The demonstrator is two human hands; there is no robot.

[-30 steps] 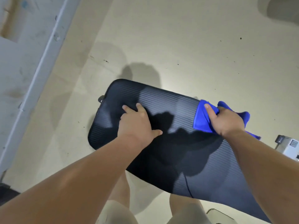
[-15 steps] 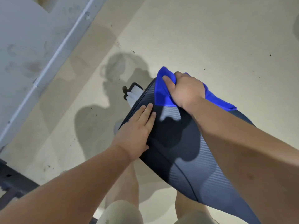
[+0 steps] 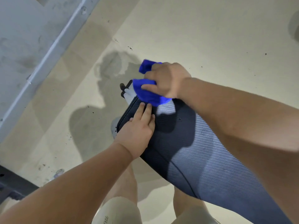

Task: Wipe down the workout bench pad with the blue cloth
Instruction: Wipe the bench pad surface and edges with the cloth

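Note:
The dark ribbed bench pad (image 3: 208, 162) runs from the middle of the view down to the lower right. My right hand (image 3: 166, 80) grips the bunched blue cloth (image 3: 148, 92) and presses it on the pad's far end. Part of the cloth sticks out above my fingers. My left hand (image 3: 137, 131) lies flat on the pad's left edge just below the cloth, fingers straight and together. The bench's black and white frame end (image 3: 127, 91) pokes out beyond the cloth.
Beige floor (image 3: 210, 29) surrounds the bench. A pale wall with a skirting strip (image 3: 48, 49) runs diagonally at the left. A dark object (image 3: 11, 185) sits at the lower left edge. My knees (image 3: 119, 207) are below the pad.
My right hand has slid the cloth along the pad from its right part to its far end. My left hand shifted to the pad's left edge. The view turned.

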